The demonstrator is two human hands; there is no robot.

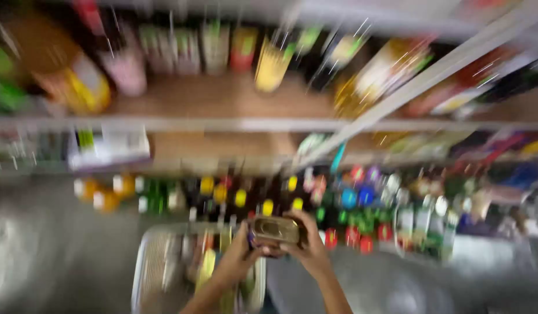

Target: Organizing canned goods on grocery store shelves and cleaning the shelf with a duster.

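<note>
Holding a small flat tin [276, 229] between both hands, I have it clamped at either end — my left hand [241, 251] wraps its left edge, my right hand [309, 247] curls over the right edge and the top. Both grips are closed on the tin, fingers folded around it, its golden face turned up toward me. It sits in mid-air, just above the far end of a wire basket [155, 264] that lies below my left forearm with blurred packets inside.

The whole view is smeared with motion, and that is my worry: my head and hands seem to be moving fast, and a smooth tin pinched only by its ends could slip and drop among the bottles [362, 215] just beyond — capped tops packed close on the lower shelf [181, 166], easily knocked.

My forearms rise from the bottom edge and converge, wrists bent slightly inward, elbows low. Further out, an upper shelf [222, 123] carries jars and packets, too blurred to tell apart.
</note>
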